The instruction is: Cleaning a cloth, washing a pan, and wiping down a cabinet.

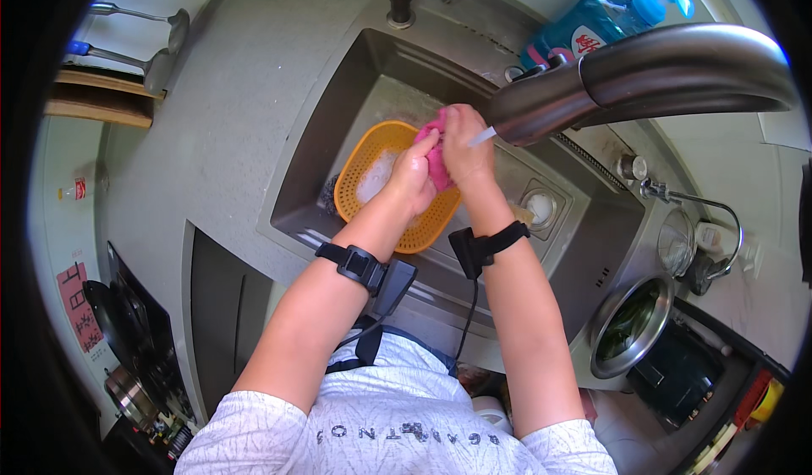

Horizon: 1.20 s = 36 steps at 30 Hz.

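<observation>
A pink cloth point(436, 161) is bunched between my two hands over the sink. My left hand point(413, 173) grips its near left side, thumb on top. On its right side my right hand point(468, 142) is closed on it, under the thin stream of water from the dark metal faucet point(539, 107). Below the hands a yellow perforated plastic basket point(361, 139) sits in the sink basin point(393, 94), with white suds point(375, 177) inside. A dark scouring pad point(328, 194) shows partly at the basket's left.
The sink drain point(539, 208) lies right of the basket. A blue detergent bottle point(596, 21) stands behind the faucet. At the right are a small filter tap point(729, 202) and a metal bowl point(634, 326) holding greens. Ladles point(158, 43) are at the upper left.
</observation>
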Each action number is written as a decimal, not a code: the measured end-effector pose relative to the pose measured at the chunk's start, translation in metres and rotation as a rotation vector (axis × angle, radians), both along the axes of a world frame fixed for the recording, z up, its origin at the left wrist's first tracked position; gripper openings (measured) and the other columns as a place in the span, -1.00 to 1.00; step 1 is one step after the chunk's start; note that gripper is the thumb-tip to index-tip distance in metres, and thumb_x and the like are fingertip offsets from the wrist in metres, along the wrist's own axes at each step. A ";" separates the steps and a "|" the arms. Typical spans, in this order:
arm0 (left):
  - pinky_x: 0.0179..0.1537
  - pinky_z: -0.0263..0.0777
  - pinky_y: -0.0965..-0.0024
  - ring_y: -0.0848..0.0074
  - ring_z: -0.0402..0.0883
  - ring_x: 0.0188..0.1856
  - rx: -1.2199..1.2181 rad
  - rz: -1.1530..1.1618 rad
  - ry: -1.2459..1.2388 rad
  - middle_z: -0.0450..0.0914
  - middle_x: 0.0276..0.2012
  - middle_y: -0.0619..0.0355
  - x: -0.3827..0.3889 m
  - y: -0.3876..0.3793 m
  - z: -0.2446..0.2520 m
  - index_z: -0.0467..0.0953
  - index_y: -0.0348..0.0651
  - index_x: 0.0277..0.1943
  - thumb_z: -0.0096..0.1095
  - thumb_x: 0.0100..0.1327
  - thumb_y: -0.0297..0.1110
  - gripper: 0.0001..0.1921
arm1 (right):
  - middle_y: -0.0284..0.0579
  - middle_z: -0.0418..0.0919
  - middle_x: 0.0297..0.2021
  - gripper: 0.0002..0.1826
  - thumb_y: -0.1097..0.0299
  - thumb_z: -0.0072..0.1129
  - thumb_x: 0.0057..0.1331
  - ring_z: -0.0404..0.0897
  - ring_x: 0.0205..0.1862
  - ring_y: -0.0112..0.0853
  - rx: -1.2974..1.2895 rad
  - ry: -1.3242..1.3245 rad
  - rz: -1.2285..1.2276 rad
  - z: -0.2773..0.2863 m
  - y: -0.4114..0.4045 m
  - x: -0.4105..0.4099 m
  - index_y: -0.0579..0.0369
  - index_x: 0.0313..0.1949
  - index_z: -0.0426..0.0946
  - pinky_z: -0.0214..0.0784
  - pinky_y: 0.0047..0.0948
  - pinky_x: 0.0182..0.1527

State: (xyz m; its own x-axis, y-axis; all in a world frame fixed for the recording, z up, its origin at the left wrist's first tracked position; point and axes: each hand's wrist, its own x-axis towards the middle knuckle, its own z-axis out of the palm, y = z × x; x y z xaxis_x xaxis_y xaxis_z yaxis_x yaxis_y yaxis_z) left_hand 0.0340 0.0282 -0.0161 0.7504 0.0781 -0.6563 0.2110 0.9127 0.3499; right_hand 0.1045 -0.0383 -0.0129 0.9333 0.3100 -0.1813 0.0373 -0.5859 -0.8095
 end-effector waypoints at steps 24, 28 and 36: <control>-0.13 0.43 0.25 0.43 0.53 -0.19 0.005 -0.211 -0.079 0.55 -0.22 0.18 -0.005 -0.004 0.001 0.43 -0.07 -0.06 0.05 0.27 -0.01 -0.65 | -0.12 0.52 -0.16 -0.68 0.24 -0.01 0.31 0.49 -0.21 -0.48 0.889 0.373 -0.210 -0.036 -0.025 -0.023 0.19 -0.04 0.40 0.35 -0.44 -0.13; -0.37 0.35 0.49 0.57 0.50 -0.35 0.158 -0.600 -0.177 0.53 -0.37 0.25 -0.015 -0.004 -0.010 0.46 -0.06 -0.18 0.25 0.18 -0.14 -0.74 | -0.13 0.49 -0.14 -0.65 0.21 -0.01 0.33 0.49 -0.15 -0.41 0.736 0.662 -0.101 -0.032 -0.054 -0.001 0.18 -0.01 0.37 0.37 -0.45 -0.10; -0.70 0.00 0.55 0.63 0.28 -0.67 0.215 -0.607 -0.020 0.35 -0.61 0.28 -0.021 -0.010 -0.028 0.39 -0.09 -0.40 0.08 0.16 -0.37 -0.94 | -0.25 0.50 -0.20 -0.57 0.20 0.19 0.20 0.48 -0.20 -0.46 0.642 0.667 0.173 -0.016 -0.054 -0.018 0.13 0.00 0.38 0.34 -0.45 -0.09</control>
